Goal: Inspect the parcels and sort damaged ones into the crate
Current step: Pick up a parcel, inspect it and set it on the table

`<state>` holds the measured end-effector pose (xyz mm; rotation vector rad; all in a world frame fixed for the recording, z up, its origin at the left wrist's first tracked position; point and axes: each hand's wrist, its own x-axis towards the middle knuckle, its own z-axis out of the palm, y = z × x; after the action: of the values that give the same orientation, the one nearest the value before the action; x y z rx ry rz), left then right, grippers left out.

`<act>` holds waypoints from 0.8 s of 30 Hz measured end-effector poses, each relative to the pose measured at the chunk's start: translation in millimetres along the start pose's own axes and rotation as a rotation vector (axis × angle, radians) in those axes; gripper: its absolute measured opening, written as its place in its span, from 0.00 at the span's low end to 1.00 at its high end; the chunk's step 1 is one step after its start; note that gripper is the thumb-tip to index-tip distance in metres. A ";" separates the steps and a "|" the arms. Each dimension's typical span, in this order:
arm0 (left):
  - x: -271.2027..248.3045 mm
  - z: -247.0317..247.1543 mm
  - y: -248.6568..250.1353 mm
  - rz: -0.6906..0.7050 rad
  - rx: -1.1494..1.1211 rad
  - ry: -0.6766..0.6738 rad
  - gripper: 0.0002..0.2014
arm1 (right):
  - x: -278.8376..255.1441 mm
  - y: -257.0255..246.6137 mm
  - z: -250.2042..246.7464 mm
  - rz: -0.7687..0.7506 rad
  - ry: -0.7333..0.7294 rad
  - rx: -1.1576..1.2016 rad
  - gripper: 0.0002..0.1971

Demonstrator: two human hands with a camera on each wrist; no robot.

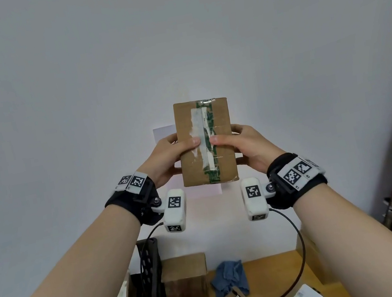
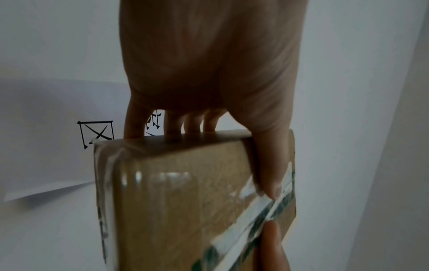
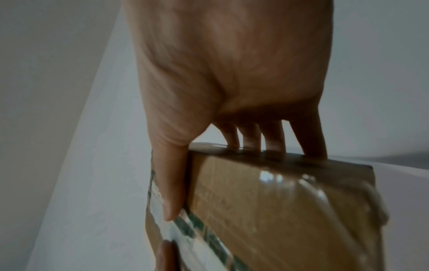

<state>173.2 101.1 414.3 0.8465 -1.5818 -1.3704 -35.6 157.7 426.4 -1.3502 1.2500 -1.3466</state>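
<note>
Cardboard parcel (image 1: 206, 144) is being gripped by our left hand (image 1: 165, 160) and right hand (image 1: 249, 146); we're turning it slowly, checking every face.

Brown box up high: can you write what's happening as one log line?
step: inspecting | brown box raised, taped face toward camera | left hand grips | right hand grips | black crate below

the head view looks forward from above and behind both forearms at a pale wall (image 1: 74, 78), with the bench (image 1: 275, 272) only in the lower middle of the frame. each wrist view sits very close under its palm, looking along the fingers: left hand (image 2: 209, 64) fills its upper centre, right hand (image 3: 232, 64) likewise. all three views share the taped parcel (image 1: 206, 144) and the wall
</note>
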 end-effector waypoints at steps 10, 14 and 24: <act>-1.9 3.7 -6.7 -0.049 0.027 0.071 0.19 | 3.5 15.3 3.1 0.003 0.016 0.021 0.19; -1.8 5.5 -20.6 -0.066 0.016 0.079 0.19 | 4.6 25.7 1.1 0.050 -0.012 0.002 0.19; 16.2 16.1 -62.4 -0.097 -0.007 0.082 0.31 | 5.1 53.2 -8.2 0.116 0.059 -0.115 0.15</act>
<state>149.4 82.6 355.0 0.9742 -1.4894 -1.3902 -48.8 145.1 375.5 -1.3032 1.4416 -1.2584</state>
